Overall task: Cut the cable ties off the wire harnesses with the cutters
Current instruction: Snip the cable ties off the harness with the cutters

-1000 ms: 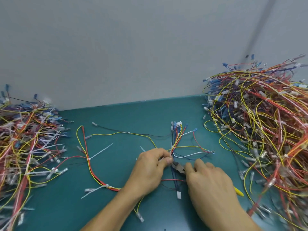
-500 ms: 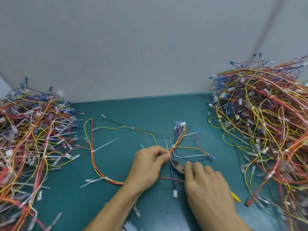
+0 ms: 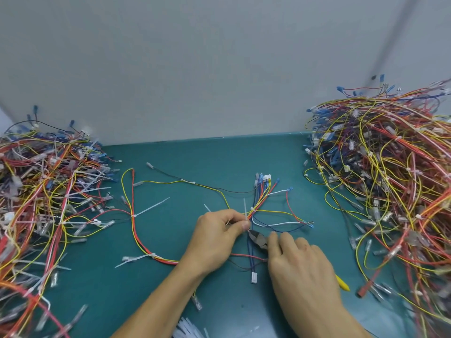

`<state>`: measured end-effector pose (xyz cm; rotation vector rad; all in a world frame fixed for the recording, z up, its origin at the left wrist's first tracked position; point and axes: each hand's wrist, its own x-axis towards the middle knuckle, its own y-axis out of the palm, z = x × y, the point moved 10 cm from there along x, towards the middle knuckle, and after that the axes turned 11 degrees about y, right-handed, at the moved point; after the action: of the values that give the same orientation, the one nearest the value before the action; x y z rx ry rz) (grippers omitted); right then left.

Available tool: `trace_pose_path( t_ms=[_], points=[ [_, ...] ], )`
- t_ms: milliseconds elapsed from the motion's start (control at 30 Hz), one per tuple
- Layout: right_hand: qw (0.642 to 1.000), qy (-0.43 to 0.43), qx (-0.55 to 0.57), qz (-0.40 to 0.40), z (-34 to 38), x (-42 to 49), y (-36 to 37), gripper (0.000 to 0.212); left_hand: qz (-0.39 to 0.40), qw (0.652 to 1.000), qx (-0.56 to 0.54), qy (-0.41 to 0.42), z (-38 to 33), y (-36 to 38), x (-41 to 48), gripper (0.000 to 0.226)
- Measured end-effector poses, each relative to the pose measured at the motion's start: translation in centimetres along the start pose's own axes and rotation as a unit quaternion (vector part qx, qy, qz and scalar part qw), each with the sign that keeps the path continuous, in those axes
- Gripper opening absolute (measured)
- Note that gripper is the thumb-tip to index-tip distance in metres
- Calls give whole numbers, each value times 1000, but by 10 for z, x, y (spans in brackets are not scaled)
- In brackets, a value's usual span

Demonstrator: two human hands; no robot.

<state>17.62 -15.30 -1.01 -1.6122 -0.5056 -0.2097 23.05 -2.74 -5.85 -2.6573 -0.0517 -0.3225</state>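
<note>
Two heaps of tangled wire flank a green tabletop (image 3: 219,154) set against a pale wall (image 3: 195,69). The left heap (image 3: 48,198) is a mass of red, yellow and orange wires bristling with white cable ties. Just beside it, one harness (image 3: 133,230) lies spread flat on the tabletop in a long loop of red and yellow wire. Two white ties are fastened on this loop, an upper tie (image 3: 151,208) with its tail pointing up and right, and a lower tie (image 3: 136,258) with its tail pointing down and left. At the near edge lies a bunch of loose white ties (image 3: 188,330).

The left hand (image 3: 214,237) is curled, its thumb and forefinger pinching the gathered wires of the harness just below a third tie (image 3: 253,211), where the wires fan out to blue and white plugs. The cutters (image 3: 258,239) point their grey tip at that pinch, just beside the left thumb; whether the blades are parted I cannot tell. The right hand (image 3: 300,267) grips the cutters, fingers wrapped over the handles, one yellow handle end (image 3: 343,284) showing behind the palm. A white plug (image 3: 254,278) lies between the wrists. The right heap (image 3: 390,191) is taller and piled against the wall
</note>
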Motion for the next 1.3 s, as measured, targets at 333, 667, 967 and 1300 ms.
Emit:
trace_pose_path(
  t_ms=[333,667,967,1300],
  points=[
    [1000,9,5,-6,-1,0,-1,34,6,1000,0,19,-4,1,-3,19],
    [1000,7,9,7,-2,0,0,34,7,1000,-3,19,-2,3,-3,14],
    [996,21,30,82,-6,1,6,41,1,1000,-21,17,-1,2,-3,19],
    [979,6,19,204,-10,-6,24,22,16,996,-82,-22,-7,1,-3,19]
  ],
)
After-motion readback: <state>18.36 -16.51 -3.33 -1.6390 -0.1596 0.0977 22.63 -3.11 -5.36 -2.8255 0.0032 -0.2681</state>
